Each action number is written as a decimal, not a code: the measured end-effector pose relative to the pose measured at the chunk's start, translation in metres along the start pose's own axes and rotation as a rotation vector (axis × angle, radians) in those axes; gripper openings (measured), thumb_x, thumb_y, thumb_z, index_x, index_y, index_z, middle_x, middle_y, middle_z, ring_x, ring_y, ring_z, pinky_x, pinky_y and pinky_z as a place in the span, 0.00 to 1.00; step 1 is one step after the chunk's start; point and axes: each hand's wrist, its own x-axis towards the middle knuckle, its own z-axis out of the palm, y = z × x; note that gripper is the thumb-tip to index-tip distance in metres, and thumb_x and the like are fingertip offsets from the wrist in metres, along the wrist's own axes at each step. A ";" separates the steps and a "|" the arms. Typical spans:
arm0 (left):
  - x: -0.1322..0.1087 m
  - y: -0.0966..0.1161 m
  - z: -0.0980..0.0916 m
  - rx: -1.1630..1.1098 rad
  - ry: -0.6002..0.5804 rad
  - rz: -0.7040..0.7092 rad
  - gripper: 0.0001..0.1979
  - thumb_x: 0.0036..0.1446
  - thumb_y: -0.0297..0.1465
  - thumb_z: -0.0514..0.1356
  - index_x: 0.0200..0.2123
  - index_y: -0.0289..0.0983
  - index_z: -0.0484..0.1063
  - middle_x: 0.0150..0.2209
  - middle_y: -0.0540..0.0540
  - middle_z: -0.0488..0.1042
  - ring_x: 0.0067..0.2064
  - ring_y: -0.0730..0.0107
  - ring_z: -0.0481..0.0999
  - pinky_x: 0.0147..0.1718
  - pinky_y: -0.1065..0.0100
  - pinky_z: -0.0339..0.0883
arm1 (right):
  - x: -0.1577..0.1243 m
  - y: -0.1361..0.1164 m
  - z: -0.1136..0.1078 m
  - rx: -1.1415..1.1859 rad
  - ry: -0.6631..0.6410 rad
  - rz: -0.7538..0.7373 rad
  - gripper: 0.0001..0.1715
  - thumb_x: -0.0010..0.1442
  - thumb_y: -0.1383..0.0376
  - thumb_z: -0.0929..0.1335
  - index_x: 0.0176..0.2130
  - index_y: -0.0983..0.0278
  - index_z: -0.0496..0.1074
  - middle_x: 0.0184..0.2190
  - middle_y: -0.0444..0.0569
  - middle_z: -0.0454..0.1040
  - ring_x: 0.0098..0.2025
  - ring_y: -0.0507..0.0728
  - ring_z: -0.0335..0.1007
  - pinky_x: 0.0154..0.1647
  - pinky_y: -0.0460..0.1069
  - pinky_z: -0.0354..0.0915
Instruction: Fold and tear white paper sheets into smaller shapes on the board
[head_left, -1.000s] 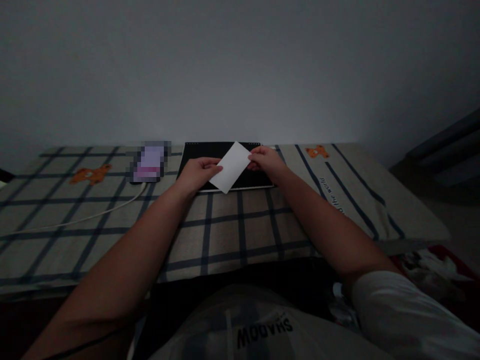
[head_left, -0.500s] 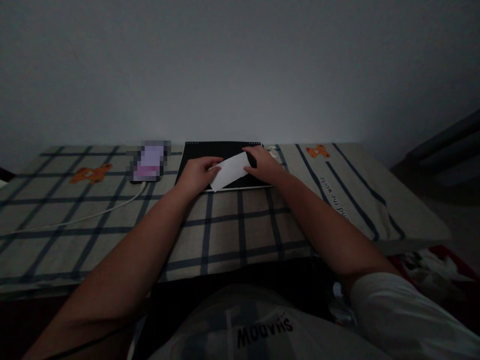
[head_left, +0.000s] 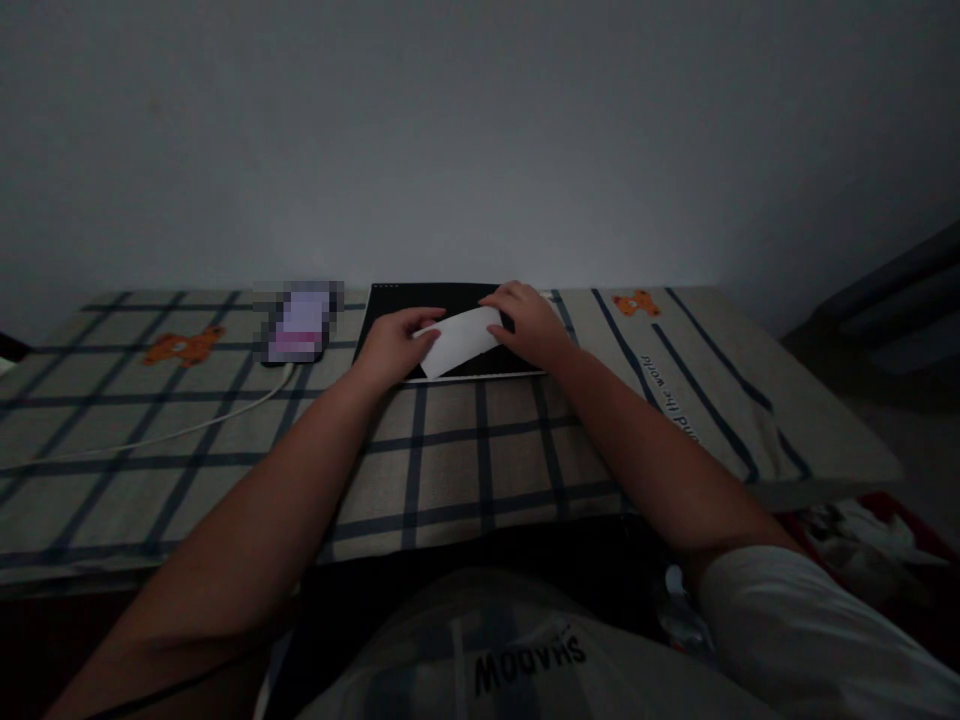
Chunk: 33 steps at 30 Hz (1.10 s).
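A small white sheet of paper (head_left: 463,340) is stretched at a slant between my two hands, its right end higher than its left. My left hand (head_left: 391,348) is closed on the left end, thumb and fingers at the edge. On the right end, my right hand (head_left: 529,322) grips the paper with its thumb and bent fingers. Beneath lies a black flat pad or board (head_left: 450,296) with a pale front edge and small white marks in its upper left corner. My hands cover parts of its left and right sides.
A phone (head_left: 300,322), its screen blurred out, lies left of my hands with a white cable (head_left: 225,418) plugged in. The checked tablecloth (head_left: 450,470) covers the table up to the grey wall (head_left: 465,140). A red container (head_left: 877,540) with crumpled white stuff stands low on the right.
The paper has shifted slightly, its lower left corner a little higher. My right hand has moved slightly and covers more of the pad's upper right corner. Both hands keep their hold.
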 end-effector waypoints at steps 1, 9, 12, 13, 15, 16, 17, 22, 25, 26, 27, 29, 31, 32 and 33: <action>0.001 -0.001 0.000 -0.041 0.018 -0.055 0.24 0.55 0.36 0.64 0.55 0.37 0.79 0.45 0.43 0.82 0.45 0.60 0.80 0.50 0.61 0.72 | -0.001 -0.002 -0.002 -0.029 0.026 -0.016 0.21 0.65 0.61 0.68 0.56 0.62 0.74 0.56 0.59 0.72 0.58 0.67 0.64 0.59 0.61 0.60; 0.006 -0.002 0.002 -0.498 0.076 -0.425 0.24 0.43 0.28 0.68 0.48 0.34 0.80 0.37 0.43 0.82 0.34 0.68 0.79 0.36 0.68 0.73 | -0.003 -0.027 -0.015 -0.132 -0.029 -0.173 0.21 0.66 0.57 0.69 0.58 0.52 0.72 0.66 0.53 0.64 0.68 0.70 0.53 0.65 0.66 0.50; 0.007 0.000 0.001 -0.503 0.103 -0.483 0.24 0.43 0.28 0.68 0.48 0.34 0.80 0.37 0.43 0.82 0.33 0.67 0.79 0.34 0.68 0.73 | -0.003 -0.028 -0.013 -0.147 -0.040 -0.160 0.15 0.66 0.58 0.69 0.52 0.51 0.75 0.67 0.50 0.63 0.69 0.71 0.50 0.65 0.68 0.47; 0.007 0.000 0.001 -0.503 0.107 -0.496 0.24 0.43 0.28 0.68 0.48 0.34 0.80 0.38 0.43 0.82 0.33 0.67 0.79 0.33 0.67 0.73 | -0.003 -0.028 -0.012 -0.151 -0.045 -0.160 0.12 0.66 0.59 0.69 0.50 0.52 0.76 0.67 0.49 0.64 0.69 0.71 0.50 0.65 0.68 0.46; 0.008 -0.001 0.000 -0.509 0.103 -0.507 0.25 0.43 0.28 0.68 0.48 0.35 0.80 0.38 0.42 0.82 0.33 0.66 0.79 0.33 0.67 0.73 | -0.002 -0.025 -0.010 -0.152 -0.061 -0.185 0.08 0.67 0.60 0.68 0.44 0.55 0.78 0.64 0.50 0.67 0.67 0.71 0.53 0.64 0.67 0.47; 0.009 -0.001 0.000 -0.510 0.098 -0.508 0.25 0.42 0.28 0.68 0.48 0.35 0.80 0.38 0.42 0.82 0.33 0.66 0.79 0.33 0.67 0.72 | -0.002 -0.024 -0.009 -0.149 -0.073 -0.206 0.08 0.67 0.61 0.67 0.42 0.56 0.79 0.62 0.50 0.69 0.66 0.70 0.54 0.64 0.67 0.47; 0.009 -0.001 0.000 -0.508 0.095 -0.508 0.25 0.42 0.28 0.68 0.48 0.35 0.80 0.38 0.42 0.82 0.33 0.66 0.79 0.32 0.68 0.72 | -0.001 -0.022 -0.008 -0.144 -0.084 -0.227 0.09 0.67 0.62 0.67 0.40 0.56 0.79 0.59 0.51 0.72 0.65 0.69 0.56 0.63 0.66 0.48; 0.007 0.000 0.001 -0.449 0.089 -0.466 0.26 0.42 0.30 0.68 0.49 0.34 0.80 0.37 0.41 0.83 0.34 0.64 0.79 0.31 0.67 0.72 | 0.001 -0.021 -0.007 -0.099 -0.115 -0.284 0.13 0.68 0.65 0.65 0.39 0.58 0.80 0.51 0.52 0.77 0.59 0.66 0.62 0.59 0.64 0.50; 0.004 0.004 0.001 -0.352 0.075 -0.364 0.27 0.45 0.31 0.67 0.51 0.34 0.80 0.38 0.42 0.83 0.37 0.61 0.80 0.37 0.65 0.74 | 0.001 -0.021 -0.007 -0.065 -0.146 -0.301 0.14 0.68 0.64 0.64 0.41 0.60 0.80 0.47 0.52 0.79 0.55 0.65 0.64 0.57 0.62 0.52; 0.003 0.005 0.001 -0.316 0.069 -0.325 0.27 0.46 0.32 0.67 0.52 0.34 0.79 0.39 0.42 0.83 0.39 0.60 0.81 0.39 0.64 0.74 | 0.001 -0.022 -0.007 -0.055 -0.157 -0.298 0.14 0.68 0.64 0.64 0.42 0.60 0.80 0.46 0.52 0.80 0.54 0.64 0.65 0.56 0.61 0.53; 0.002 0.007 0.000 -0.278 0.064 -0.286 0.27 0.47 0.32 0.67 0.52 0.34 0.79 0.41 0.42 0.83 0.41 0.60 0.81 0.42 0.63 0.74 | 0.001 -0.022 -0.007 -0.045 -0.167 -0.292 0.14 0.68 0.64 0.64 0.42 0.61 0.80 0.46 0.53 0.80 0.53 0.64 0.66 0.56 0.61 0.54; 0.000 0.009 -0.001 -0.194 0.055 -0.209 0.25 0.49 0.34 0.66 0.52 0.34 0.80 0.45 0.41 0.83 0.45 0.59 0.80 0.48 0.62 0.73 | 0.000 -0.023 -0.007 -0.035 -0.165 -0.269 0.14 0.67 0.64 0.64 0.42 0.62 0.80 0.47 0.54 0.80 0.53 0.64 0.67 0.56 0.61 0.55; -0.002 0.011 -0.002 -0.122 0.042 -0.128 0.22 0.52 0.35 0.65 0.51 0.35 0.80 0.48 0.42 0.82 0.48 0.58 0.80 0.52 0.61 0.72 | -0.001 -0.024 -0.007 -0.046 -0.127 -0.233 0.13 0.66 0.65 0.65 0.40 0.62 0.80 0.51 0.55 0.78 0.57 0.66 0.65 0.58 0.62 0.54; -0.002 0.011 -0.002 -0.101 0.029 -0.088 0.22 0.54 0.35 0.65 0.51 0.36 0.80 0.49 0.42 0.82 0.49 0.58 0.80 0.53 0.61 0.71 | -0.001 -0.024 -0.008 -0.054 -0.101 -0.212 0.13 0.65 0.65 0.65 0.39 0.62 0.80 0.55 0.55 0.77 0.59 0.66 0.64 0.59 0.63 0.53; -0.003 0.011 -0.002 -0.089 0.015 -0.053 0.22 0.55 0.36 0.64 0.52 0.36 0.80 0.50 0.43 0.82 0.49 0.58 0.79 0.54 0.60 0.70 | -0.001 -0.024 -0.008 -0.063 -0.077 -0.191 0.12 0.65 0.65 0.66 0.38 0.62 0.80 0.58 0.54 0.75 0.62 0.67 0.62 0.60 0.64 0.52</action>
